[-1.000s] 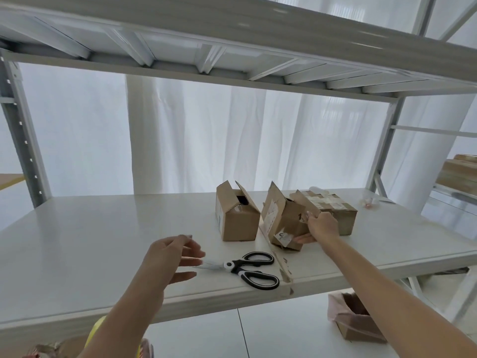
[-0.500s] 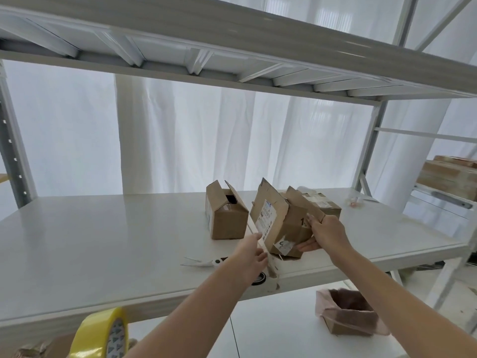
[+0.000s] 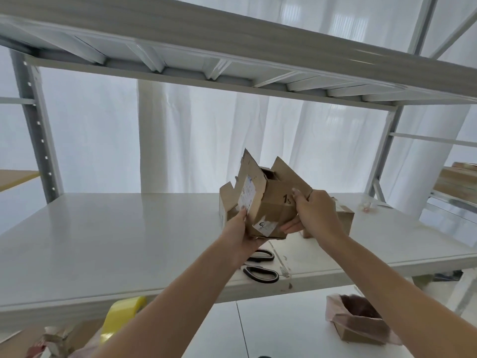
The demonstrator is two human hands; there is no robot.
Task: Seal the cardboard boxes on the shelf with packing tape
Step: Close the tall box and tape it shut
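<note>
In the head view, an open cardboard box [image 3: 268, 202] is held tilted in the air just above the shelf [image 3: 116, 241], its top flaps standing up unsealed. The near left corner is gripped by the left hand [image 3: 238, 228], thumb laid on the labelled side and fingers curled beneath. The right side is clasped by the right hand [image 3: 313, 215], thumb up at the flap fold. A second box [image 3: 344, 219] is seen on the shelf just behind the right hand, and a pair of scissors [image 3: 260, 270] lies below the held box, near the front edge. A yellow roll of tape [image 3: 124, 316] is seen lower down, in front of the shelf edge and well apart from both hands.

Since the tape cannot be reached without one hand being freed, the tilted box may slip or its flaps spring open. The scissors could also be knocked off the edge if the box is set down carelessly
</note>
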